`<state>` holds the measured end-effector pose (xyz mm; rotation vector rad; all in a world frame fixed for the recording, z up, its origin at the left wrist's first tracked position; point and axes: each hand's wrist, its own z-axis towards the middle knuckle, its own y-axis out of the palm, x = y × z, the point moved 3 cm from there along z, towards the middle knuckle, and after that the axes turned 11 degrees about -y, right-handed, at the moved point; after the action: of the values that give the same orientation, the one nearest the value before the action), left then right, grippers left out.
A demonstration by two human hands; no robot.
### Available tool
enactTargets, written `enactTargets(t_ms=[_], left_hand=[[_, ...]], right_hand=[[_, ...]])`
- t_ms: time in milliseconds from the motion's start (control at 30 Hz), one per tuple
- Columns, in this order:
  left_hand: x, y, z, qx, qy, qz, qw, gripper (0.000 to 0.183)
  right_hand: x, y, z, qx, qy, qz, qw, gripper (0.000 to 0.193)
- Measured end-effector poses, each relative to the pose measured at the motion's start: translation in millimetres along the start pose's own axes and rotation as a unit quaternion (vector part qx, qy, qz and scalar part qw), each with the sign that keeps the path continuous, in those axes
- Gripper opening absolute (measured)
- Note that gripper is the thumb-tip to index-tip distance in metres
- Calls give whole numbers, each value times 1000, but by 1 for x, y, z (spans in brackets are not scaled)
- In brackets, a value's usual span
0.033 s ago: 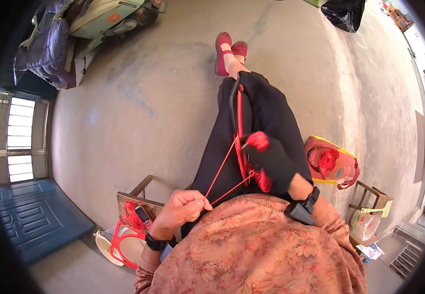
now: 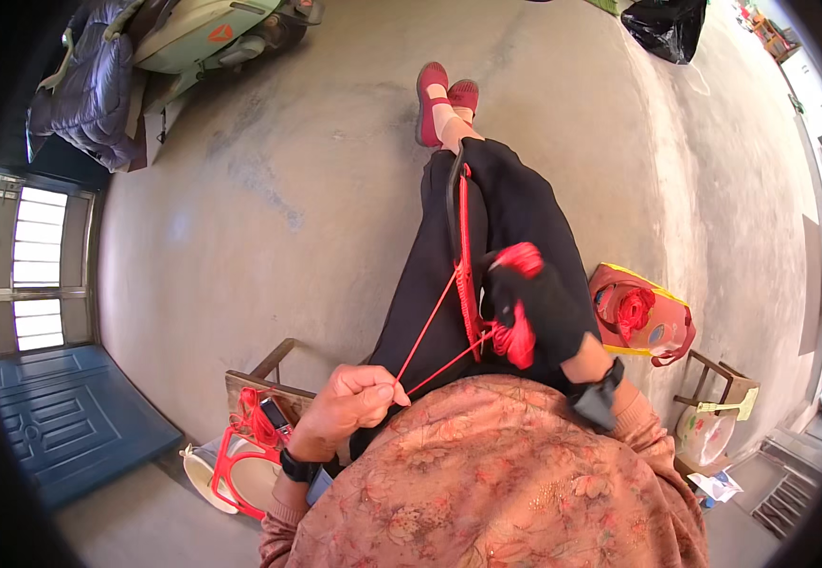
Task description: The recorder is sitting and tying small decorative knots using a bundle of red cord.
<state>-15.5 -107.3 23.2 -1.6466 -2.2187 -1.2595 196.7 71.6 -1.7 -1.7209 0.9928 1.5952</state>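
Observation:
My left hand (image 2: 359,398) is closed in a pinch on a loop of thin red cord (image 2: 437,310). Two taut strands run from its fingertips toward the piece lying along my lap. That piece is a dark, narrow curved strip (image 2: 451,204) with red cordwork (image 2: 468,275) woven along one side. Just right of it, my right hand (image 2: 551,308), in a black glove, is closed around a bundle of red cord (image 2: 519,336). The bundle pokes out at both sides of the fist. The glove hides its middle.
On the right stands a red bag (image 2: 643,312) with yellow trim and more red cord inside. A wooden stool (image 2: 274,383) at left bears red cord and a small dark device, beside a red frame (image 2: 226,473). A scooter (image 2: 207,38) stands at upper left.
My gloved right hand has shifted a little to the right with the red bundle, which has turned slightly. My left hand has stayed in place.

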Motion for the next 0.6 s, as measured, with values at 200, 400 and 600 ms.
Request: enactTargets(t_ms=[200,400,600], left_hand=[[51,35,27,-226,180,-45,956,25],[109,44,84,-17,316,23,948,43],[84,29,132,89,224,134,961,44]], right_hand=[[-25,-66,0,196,-3,354,915,35],[-50,-70,32,145,-136,-38,979,41],[-47,-12,44,-43,-123,-518,846,39]])
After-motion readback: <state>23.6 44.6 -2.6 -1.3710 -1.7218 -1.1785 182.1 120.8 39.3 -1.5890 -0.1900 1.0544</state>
